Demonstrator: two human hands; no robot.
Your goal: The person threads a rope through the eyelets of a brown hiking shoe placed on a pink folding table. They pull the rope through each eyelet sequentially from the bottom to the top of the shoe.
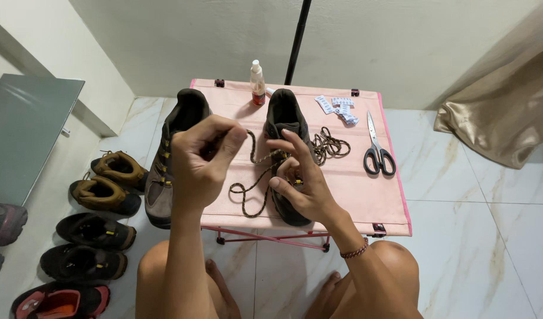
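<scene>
Pink folding tabletop (366,204): left hand (203,162) pinches the limp, light brown shoelace (254,177) near its end, right hand (301,183), fingers spread, steadies the stiff dark hiking shoe (283,115).

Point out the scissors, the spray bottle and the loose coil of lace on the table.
scissors (375,147): head view, on the pivot below the blades.
spray bottle (257,82): head view, on its body.
coil of lace (329,143): head view, on the bundled loops.
</scene>
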